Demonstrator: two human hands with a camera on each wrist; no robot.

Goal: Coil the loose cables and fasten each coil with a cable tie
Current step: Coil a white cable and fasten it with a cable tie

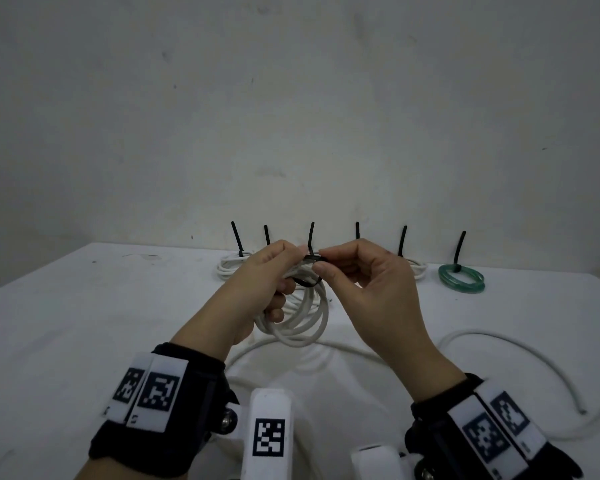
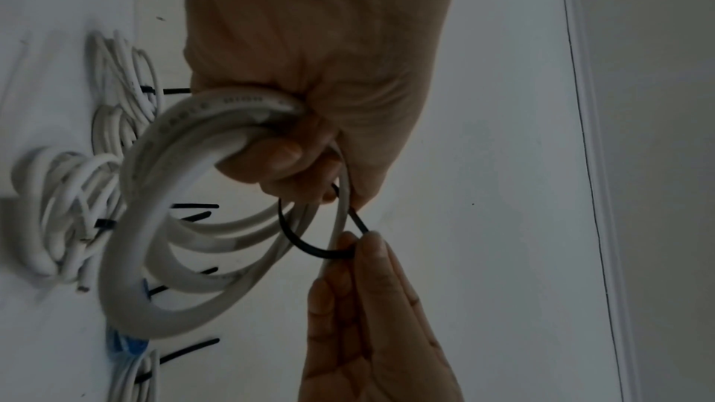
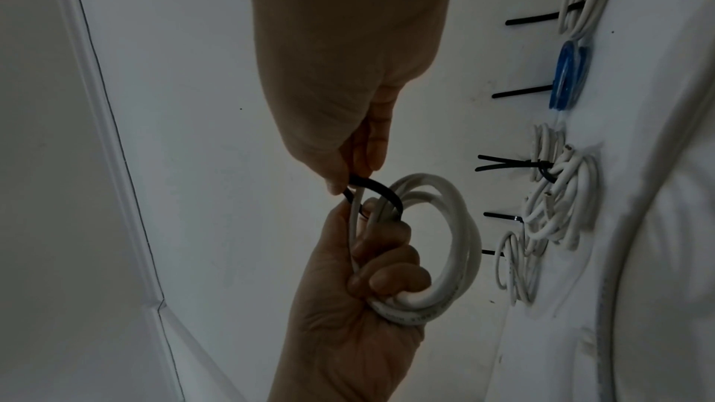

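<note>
My left hand (image 1: 281, 271) grips a coil of white cable (image 1: 302, 323) and holds it upright above the table; its fingers curl through the loops (image 2: 174, 225). A black cable tie (image 1: 315, 259) is looped loosely round the coil's top strands (image 2: 309, 245). My right hand (image 1: 326, 263) pinches the tie's end between thumb and forefinger, right against my left hand's fingertips. In the right wrist view the tie (image 3: 381, 188) arcs from my right hand's fingers (image 3: 350, 176) over the coil (image 3: 452, 240) held by my left hand (image 3: 371, 280).
Several tied coils lie along the table's back edge by the wall, their black tie tails standing up: white ones (image 1: 231, 266) and a green one (image 1: 462, 278) at the far right. A loose white cable (image 1: 520, 351) snakes over the white table (image 1: 84, 323) under and right of my hands.
</note>
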